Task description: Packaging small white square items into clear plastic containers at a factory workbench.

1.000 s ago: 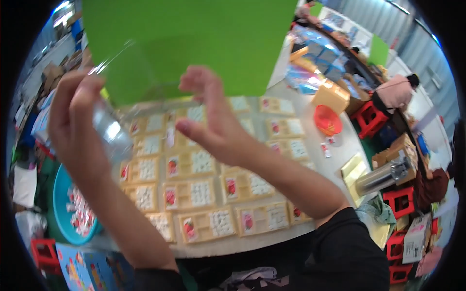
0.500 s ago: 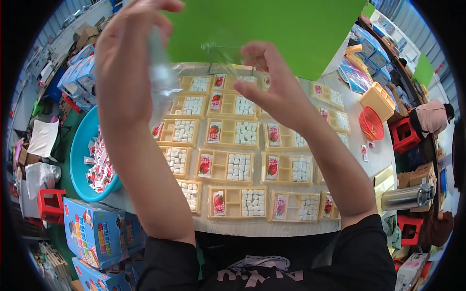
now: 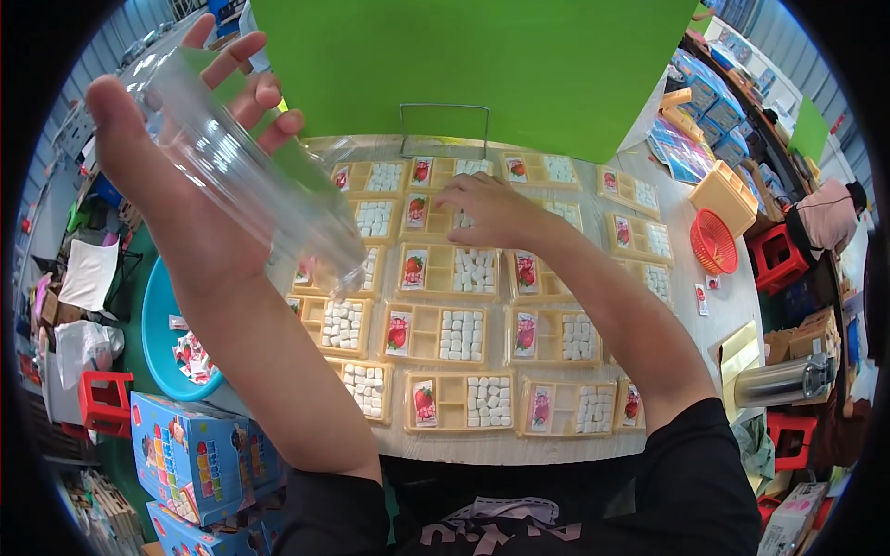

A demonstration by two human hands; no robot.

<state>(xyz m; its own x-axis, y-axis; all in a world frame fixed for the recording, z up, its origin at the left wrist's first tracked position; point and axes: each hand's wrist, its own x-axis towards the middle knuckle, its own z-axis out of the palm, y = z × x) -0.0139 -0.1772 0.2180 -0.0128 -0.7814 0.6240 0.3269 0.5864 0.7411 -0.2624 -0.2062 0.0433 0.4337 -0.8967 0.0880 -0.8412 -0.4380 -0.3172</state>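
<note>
My left hand [image 3: 190, 218] is raised at the upper left, gripping a stack of clear plastic lids [image 3: 250, 171] between thumb and fingers. Palm down, my right hand [image 3: 496, 211] rests over a cream tray [image 3: 439, 221] in the second row from the back, its fingers spread and touching the top. Whether a clear lid lies under those fingers is hard to see. Rows of similar cream trays cover the table, such as one front tray [image 3: 451, 419]. Each carries a strawberry-printed packet [image 3: 425, 404] on one side and small white marshmallow-like pieces [image 3: 488, 400] on the other.
A green panel [image 3: 482, 65] stands behind the table, with a wire stand [image 3: 445, 107] before it. Left are a blue tub [image 3: 158, 324] of packets and stacked blue cartons [image 3: 190, 454]. Right are a red basket [image 3: 712, 241], stacked cream trays [image 3: 723, 196] and a metal flask [image 3: 779, 382].
My right hand has come down onto a tray, from mid-air where it held a clear lid. My left hand has swung left with the lid stack, its palm now turned into view.
</note>
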